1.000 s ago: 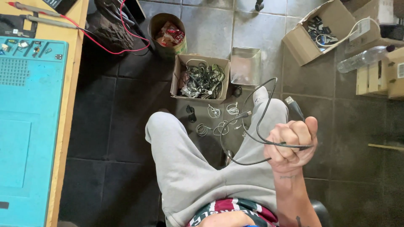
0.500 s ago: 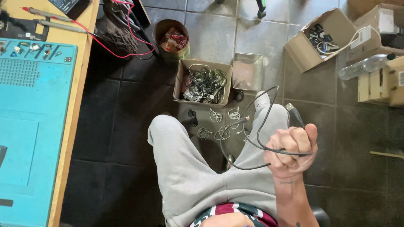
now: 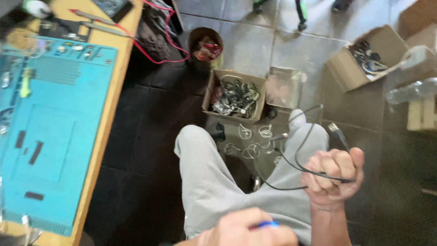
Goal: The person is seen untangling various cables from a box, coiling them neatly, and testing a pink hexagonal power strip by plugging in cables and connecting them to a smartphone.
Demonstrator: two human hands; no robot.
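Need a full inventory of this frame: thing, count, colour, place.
black cable: 1, black, looped in the right hand, plug end sticking up
blue item: 1, blue, in the left hand, mostly hidden
work mat: 1, turquoise, on the wooden bench at left
red wire: 1, red, trailing off the bench
cable box: 1, brown cardboard, full of cables, floor centre
second box: 1, brown cardboard, floor upper right
round tub: 1, dark, floor above the cable box
coiled cables: several, white, floor between the knees
grey trousers: 1 pair, person's legs
right hand: fist around the black cable
left hand: bottom edge, holding the blue item
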